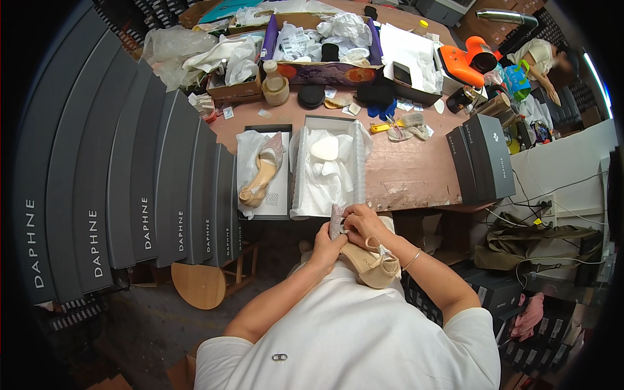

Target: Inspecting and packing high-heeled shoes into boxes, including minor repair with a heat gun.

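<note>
A beige high-heeled sandal [377, 270] with a glittery toe and a thin ankle strap is held over my lap, just off the table's front edge. My left hand [327, 246] is wrapped round its front part. Close against the same shoe, my right hand [365, 224] has its fingers curled near the glittery toe; whatever they pinch is hidden. The matching sandal [263, 179] lies on white tissue in a shallow dark box part [286, 146]. Beside it an open shoe box [299, 209] contains white tissue paper [325, 179] and a pale rounded pad [324, 148].
Dark shoe boxes [120, 156] stand in a row at left, and more boxes [481, 159] at right. Behind are a purple carton [325, 73] of crumpled paper, a bottle [275, 88], a yellow-handled tool [388, 125] and an orange device [465, 62]. Another person [539, 58] is far right.
</note>
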Demonstrator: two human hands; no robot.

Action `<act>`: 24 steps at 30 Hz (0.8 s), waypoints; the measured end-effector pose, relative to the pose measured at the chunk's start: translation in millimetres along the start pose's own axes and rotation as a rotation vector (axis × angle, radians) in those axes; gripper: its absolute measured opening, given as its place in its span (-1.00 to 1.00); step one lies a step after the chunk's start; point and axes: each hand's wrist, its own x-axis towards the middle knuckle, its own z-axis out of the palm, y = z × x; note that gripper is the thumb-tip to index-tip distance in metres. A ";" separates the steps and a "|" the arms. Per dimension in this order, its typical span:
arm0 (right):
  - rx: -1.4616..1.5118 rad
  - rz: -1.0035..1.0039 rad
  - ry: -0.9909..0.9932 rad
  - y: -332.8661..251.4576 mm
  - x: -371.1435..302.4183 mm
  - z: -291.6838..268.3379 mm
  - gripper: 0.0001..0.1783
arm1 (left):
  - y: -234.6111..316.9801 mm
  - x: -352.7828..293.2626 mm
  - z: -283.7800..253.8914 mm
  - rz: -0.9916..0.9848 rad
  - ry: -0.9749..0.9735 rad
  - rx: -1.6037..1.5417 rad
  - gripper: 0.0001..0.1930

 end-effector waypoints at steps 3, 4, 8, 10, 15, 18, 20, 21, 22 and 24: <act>0.070 -0.023 0.014 1.0 -4.2 -2.7 -0.89 | -1.7 -1.1 -1.4 -0.008 -0.010 -0.023 -0.53; 0.090 -0.027 0.019 1.2 -5.4 -2.9 -0.90 | -2.6 -1.3 -2.1 -0.017 -0.017 -0.033 -0.53; 0.126 -0.033 0.039 1.2 -11.6 0.0 -0.88 | 0.3 -2.1 -3.4 0.000 -0.001 -0.060 -0.52; 0.166 0.041 0.036 -6.4 -13.3 -6.9 -0.85 | 5.2 -5.0 -1.3 0.014 -0.014 -0.062 -0.51; 0.282 0.079 0.084 -7.4 -12.0 -10.3 -0.80 | 3.1 -3.0 -2.9 0.018 -0.037 -0.059 -0.49; 0.244 0.073 0.078 -9.1 -12.5 -10.3 -0.79 | 3.5 -3.3 -3.3 0.008 -0.043 -0.064 -0.50; 0.192 0.051 0.088 -7.8 -12.6 -8.3 -0.80 | 2.6 -3.2 -3.6 0.010 -0.045 -0.066 -0.50; 0.159 0.036 0.094 -4.8 -12.2 -5.1 -0.80 | 0.9 -2.3 -4.1 0.013 -0.047 -0.064 -0.51; 0.127 0.021 0.100 -2.9 -11.9 -2.9 -0.81 | -0.1 -1.8 -4.4 0.017 -0.049 -0.063 -0.51; 0.080 0.009 0.091 -2.7 -9.8 -0.9 -0.82 | -0.3 -2.1 -4.2 0.019 -0.042 -0.065 -0.52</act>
